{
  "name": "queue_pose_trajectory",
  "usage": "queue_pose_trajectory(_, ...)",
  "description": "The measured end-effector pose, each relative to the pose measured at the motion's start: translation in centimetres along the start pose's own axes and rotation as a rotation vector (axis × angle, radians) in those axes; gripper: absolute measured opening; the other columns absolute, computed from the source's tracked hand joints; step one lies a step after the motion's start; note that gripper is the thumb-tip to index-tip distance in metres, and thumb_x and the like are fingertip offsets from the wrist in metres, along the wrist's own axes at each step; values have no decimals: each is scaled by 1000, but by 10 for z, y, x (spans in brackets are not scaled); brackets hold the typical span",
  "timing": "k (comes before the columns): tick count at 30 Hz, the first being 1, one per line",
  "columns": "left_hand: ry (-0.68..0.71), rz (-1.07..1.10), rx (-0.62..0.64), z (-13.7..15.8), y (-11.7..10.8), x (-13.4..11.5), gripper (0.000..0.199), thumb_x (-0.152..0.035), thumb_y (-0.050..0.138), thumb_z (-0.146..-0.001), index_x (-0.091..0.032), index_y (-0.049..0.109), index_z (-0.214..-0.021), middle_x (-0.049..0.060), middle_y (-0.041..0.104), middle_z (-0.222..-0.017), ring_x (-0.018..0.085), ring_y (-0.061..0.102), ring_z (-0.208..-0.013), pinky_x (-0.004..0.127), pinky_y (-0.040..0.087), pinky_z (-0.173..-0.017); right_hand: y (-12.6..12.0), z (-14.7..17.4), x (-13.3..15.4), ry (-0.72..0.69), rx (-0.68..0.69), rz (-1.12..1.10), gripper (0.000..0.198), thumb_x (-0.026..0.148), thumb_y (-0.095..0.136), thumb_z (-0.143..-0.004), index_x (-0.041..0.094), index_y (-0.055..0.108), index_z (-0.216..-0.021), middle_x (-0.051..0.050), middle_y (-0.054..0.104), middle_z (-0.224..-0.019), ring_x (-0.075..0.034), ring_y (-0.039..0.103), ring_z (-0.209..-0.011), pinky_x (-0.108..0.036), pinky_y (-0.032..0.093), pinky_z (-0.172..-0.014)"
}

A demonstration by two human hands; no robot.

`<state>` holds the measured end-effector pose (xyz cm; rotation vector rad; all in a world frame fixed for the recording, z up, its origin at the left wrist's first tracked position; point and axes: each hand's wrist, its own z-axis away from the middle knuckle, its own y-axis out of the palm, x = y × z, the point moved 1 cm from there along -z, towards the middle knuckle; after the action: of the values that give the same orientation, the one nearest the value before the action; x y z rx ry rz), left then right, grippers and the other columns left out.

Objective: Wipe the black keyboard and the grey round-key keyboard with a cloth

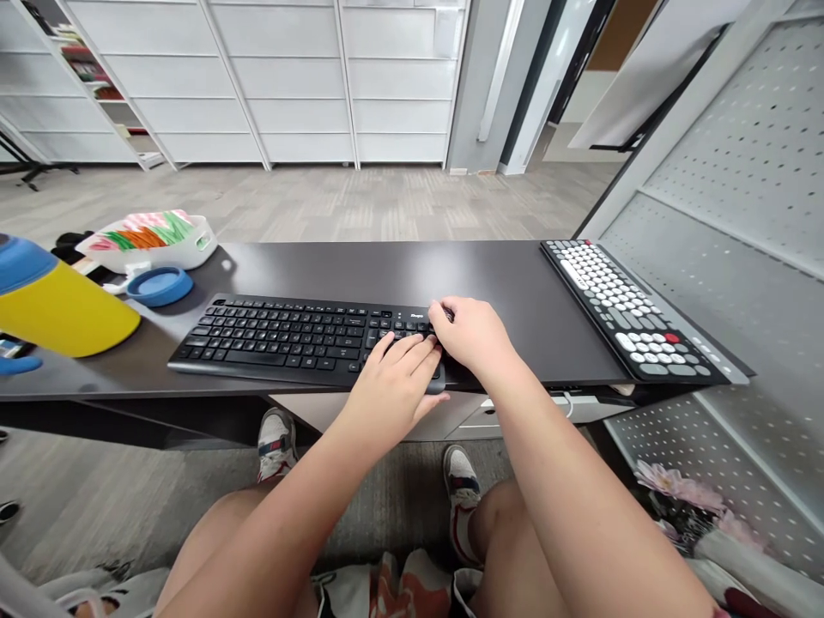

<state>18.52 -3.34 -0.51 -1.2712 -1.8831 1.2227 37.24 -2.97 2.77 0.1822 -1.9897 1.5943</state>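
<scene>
A black keyboard (pixel 276 339) lies on the dark desk in front of me. My left hand (pixel 399 378) rests over its number pad, fingers stretched out and lying on the keys, thumb out past the front edge. Beside it, at the keyboard's right end, my right hand (pixel 473 335) is closed with its fingers curled down. A small dark bit shows by its fingertips, but I cannot make out what they hold.
A second keyboard (pixel 618 300) with white, grey and red keys lies at the desk's right, by a perforated panel (pixel 734 154). On the left are a yellow and blue container (pixel 64 300), a blue lid (pixel 160 286) and a white basket (pixel 199 245) of colourful items.
</scene>
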Motion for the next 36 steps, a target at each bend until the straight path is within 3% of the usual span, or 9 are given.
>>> queue_pose_trajectory(3,-7,-22,-36,-1,5,-2,59,-47,69,-100,-13,59,-148,14,64,-152,31,56,-143,54,34,-127,5,0,6,8,-38,79,52,50,40,-108,23,68,-72,-5,72,-74,-19,58,-66,-32,30,-59)
queue_pose_trajectory(9,1,-59,-113,-1,11,-5,46,-42,68,-101,-14,65,-138,13,71,-141,29,60,-138,53,37,-125,12,5,19,42,-130,247,53,44,35,-112,19,79,-93,-12,77,-98,-21,69,-84,-31,39,-70)
queue_pose_trajectory(21,-4,-36,-135,0,13,-5,42,-42,64,-103,-16,67,-137,14,71,-142,29,61,-138,51,41,-122,13,6,20,-72,-60,250,61,47,31,-114,21,80,-88,-10,72,-95,-21,67,-81,-32,42,-71)
queue_pose_trajectory(27,-7,-34,-129,1,13,-5,43,-41,62,-104,-17,65,-140,13,70,-145,29,59,-140,51,40,-122,13,11,21,-99,-181,307,50,45,33,-114,20,72,-97,-8,70,-101,-18,64,-75,-31,36,-65)
queue_pose_trajectory(36,-6,-19,-152,2,15,-5,41,-40,63,-103,-15,67,-135,13,72,-140,29,60,-138,50,43,-121,11,3,30,-108,-32,359,44,45,33,-114,19,67,-108,-12,74,-101,-23,70,-81,-32,42,-71)
